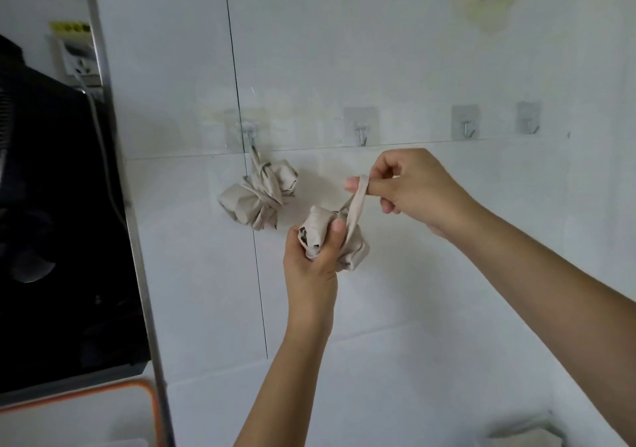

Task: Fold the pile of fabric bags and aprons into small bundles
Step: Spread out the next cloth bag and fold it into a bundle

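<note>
Centre of frame: left hand (311, 257) grips a beige cloth bundle (335, 238), fingers curled round it. Right hand (413, 192), just above-right, pinches bundle's strap (354, 205), pulled up taut. 2nd tied bundle (260, 199) hangs from wall hook (248, 133), left of centre.

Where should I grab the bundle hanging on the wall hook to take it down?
Probably cup the hanging bundle from below and in front: it hangs against the tile by a short taut strap on the hook, so lifting slackens it.
</note>
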`<state>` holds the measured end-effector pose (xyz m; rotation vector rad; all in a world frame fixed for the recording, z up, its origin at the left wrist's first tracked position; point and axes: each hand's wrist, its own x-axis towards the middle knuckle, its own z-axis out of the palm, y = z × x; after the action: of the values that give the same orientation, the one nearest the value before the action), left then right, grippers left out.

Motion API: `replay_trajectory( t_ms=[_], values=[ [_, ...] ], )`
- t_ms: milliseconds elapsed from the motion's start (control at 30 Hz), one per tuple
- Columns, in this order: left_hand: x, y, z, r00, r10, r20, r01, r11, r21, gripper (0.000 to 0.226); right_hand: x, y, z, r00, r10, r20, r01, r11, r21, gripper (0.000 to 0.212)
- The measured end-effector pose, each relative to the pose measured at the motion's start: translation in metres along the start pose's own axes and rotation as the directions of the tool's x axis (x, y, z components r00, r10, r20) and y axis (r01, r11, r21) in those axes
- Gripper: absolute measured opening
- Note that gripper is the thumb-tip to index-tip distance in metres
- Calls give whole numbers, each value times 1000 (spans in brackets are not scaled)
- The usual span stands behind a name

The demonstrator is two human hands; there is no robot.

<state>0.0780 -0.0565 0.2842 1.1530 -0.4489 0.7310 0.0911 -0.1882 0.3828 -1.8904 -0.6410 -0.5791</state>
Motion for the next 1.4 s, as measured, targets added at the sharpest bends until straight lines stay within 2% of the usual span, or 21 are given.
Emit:
replay_trajectory(
  t_ms=[33, 100, 167, 267, 367, 433, 533, 633, 700, 767, 867, 1000, 1067, 1200, 1300, 1400],
  values=[
    [2, 1, 3, 999, -6, -37, 6, 1000, 5, 27, 0, 1, 3, 999, 37, -7, -37, 999, 35, 30],
    [8, -1, 7, 996, -1, -86, 5, 999, 48, 33, -3, 2, 12, 996, 87, 27, -90, 973, 213, 24],
    [15, -3, 11, 993, 20, -118, -9, 996, 86, 41, -8, 3, 20, 997, 67, 42, -78, 939, 334, 15],
    [20, 1, 20, 982, 37, -184, -23, 997, 77, 34, -10, 1, 29, 998, -35, 42, 15, 914, 405, 20],
    [16, 10, 31, 957, 44, -285, -33, 999, 43, 20, -7, -3, 32, 998, -53, -18, 54, 861, 505, 25],
    [8, 19, 35, 947, 65, -315, -54, 998, 44, 23, -2, -10, 33, 997, -46, -53, 68, 833, 548, 19],
    [-5, 36, 34, 957, 87, -276, -84, 996, 22, 25, 4, -29, 34, 996, -64, -64, 88, 845, 528, 8],
    [-6, 59, 21, 962, 91, -256, -80, 995, 53, 28, 21, -56, 36, 995, -100, 9, 87, 908, 409, 7],
    [0, 73, 8, 963, 81, -258, -61, 994, 85, 16, 37, -75, 42, 991, -117, 60, 100, 968, 232, 9],
    [8, 87, -5, 968, 46, -246, -22, 995, 102, 16, 51, -92, 52, 986, -135, 99, 134, 991, 16, 12],
    [22, 100, -21, 973, -27, -231, 60, 988, 139, 22, 69, -110, 69, 987, -60, 148, 98, 960, -263, 24],
    [40, 109, -36, 957, -105, -271, 139, 984, 109, 26, 85, -117, 90, 989, -41, 144, 106, 869, -483, 29],
    [46, 112, -40, 952, -118, -283, 151, 984, 95, 24, 89, -117, 95, 987, -68, 143, 135, 832, -539, 31],
    [47, 113, -45, 956, -141, -256, 175, 978, 117, 30, 93, -115, 96, 981, -64, 183, 155, 827, -540, 28],
    [46, 112, -46, 955, -155, -254, 187, 977, 105, 30, 87, -117, 96, 962, -80, 260, 221, 788, -575, 27],
    [40, 111, -48, 953, -172, -248, 193, 979, 63, 25, 82, -116, 99, 912, -132, 389, 361, 711, -604, 20]
  ],
)
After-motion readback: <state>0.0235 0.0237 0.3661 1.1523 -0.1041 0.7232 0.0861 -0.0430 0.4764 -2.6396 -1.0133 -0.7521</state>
